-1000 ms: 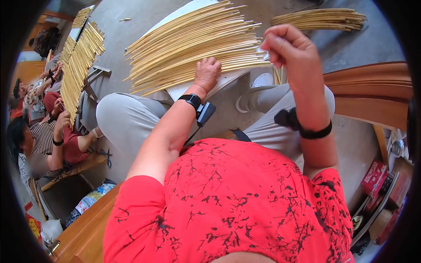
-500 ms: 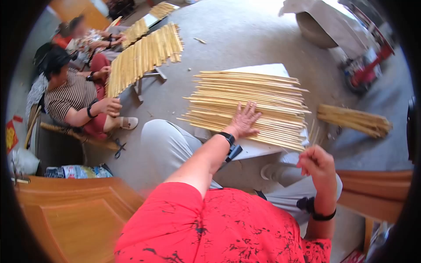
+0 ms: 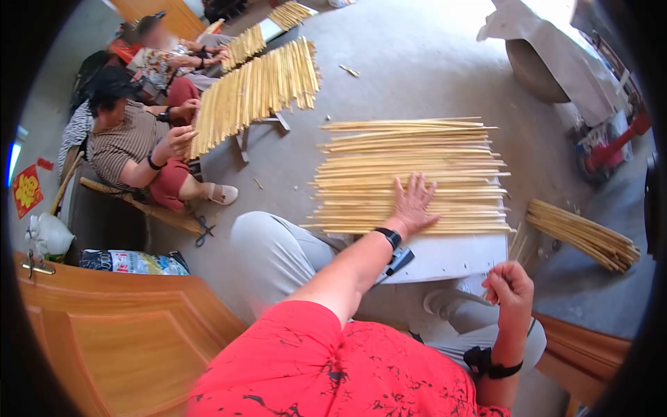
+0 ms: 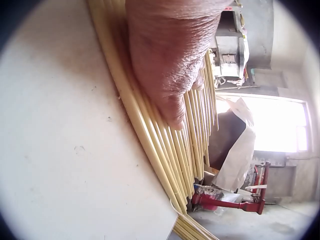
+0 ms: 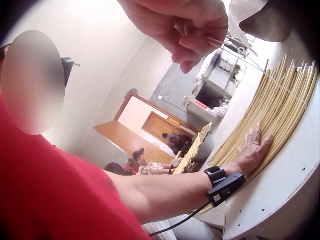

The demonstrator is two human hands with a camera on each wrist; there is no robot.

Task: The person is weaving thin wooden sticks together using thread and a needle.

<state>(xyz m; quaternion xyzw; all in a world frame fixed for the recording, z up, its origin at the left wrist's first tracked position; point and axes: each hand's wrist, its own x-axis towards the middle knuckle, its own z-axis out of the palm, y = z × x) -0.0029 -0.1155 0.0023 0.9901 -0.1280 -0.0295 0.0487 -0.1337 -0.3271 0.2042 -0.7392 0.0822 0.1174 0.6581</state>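
A row of thin straw-coloured sticks [image 3: 410, 160] lies side by side on a white board [image 3: 451, 260] in front of me. My left hand [image 3: 415, 206] rests on the near sticks with its fingers spread; in the left wrist view the same hand [image 4: 170, 60] presses on them from above. Off the board's near right corner, over my knee, my right hand [image 3: 511, 283] is raised with its fingers curled. In the right wrist view this hand [image 5: 185, 32] pinches a thin pale thread [image 5: 260, 67], which runs to the stick ends and across them.
A bundle of similar sticks [image 3: 583, 235] lies on the floor at right. Leftward, a seated person [image 3: 128, 135] works at another long stick mat [image 3: 260, 90], with a second person beyond. Scissors [image 3: 203, 233] lie near a wooden door [image 3: 132, 333]. A red-framed machine [image 3: 615, 146] stands far right.
The head view has swung, bringing more of the room in. My left hand has gone from the near edge to lying spread on the sticks. My right hand has come down towards my knee.
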